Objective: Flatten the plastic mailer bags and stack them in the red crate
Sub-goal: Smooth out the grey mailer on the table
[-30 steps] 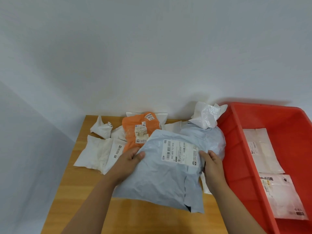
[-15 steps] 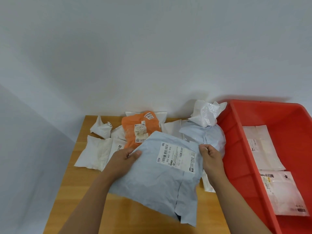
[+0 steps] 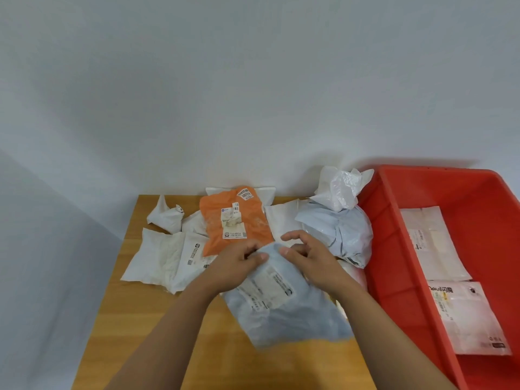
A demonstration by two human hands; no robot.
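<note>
Two bare forearms reach in from the bottom edge over a wooden surface [image 3: 118,319]. Hanging below the fingers, a grey-blue mailer [image 3: 284,308] droops toward the viewer, its lower part blurred, its printed label unreadable. The left hand [image 3: 236,266] pinches the mailer's top edge between thumb and curled fingers. The right hand [image 3: 312,258], just beside it, has its thumb on the same edge, while its other fingers spread loosely curled above the plastic; whether they grip cannot be told. Both hands meeting at one edge probably lets the bag hang straight so it can be smoothed flat. How the mailer's underside lies, and whether it touches the surface, is hidden. Just beyond the fingers an orange mailer [image 3: 239,220] lies label up. Left of the fingers, crumpled white mailers [image 3: 160,254] overlap in a heap. Right of the fingers sits a bunched grey mailer [image 3: 343,235] with a white plastic bag [image 3: 342,190] wadded on top, touching the crate wall. Farther right, the red crate [image 3: 382,249] holds two flat white mailers [image 3: 430,243] laid end to end, evidently the start of the stack. The crate's near and right sides are cut off by the frame. A plain wall fills the background.
</note>
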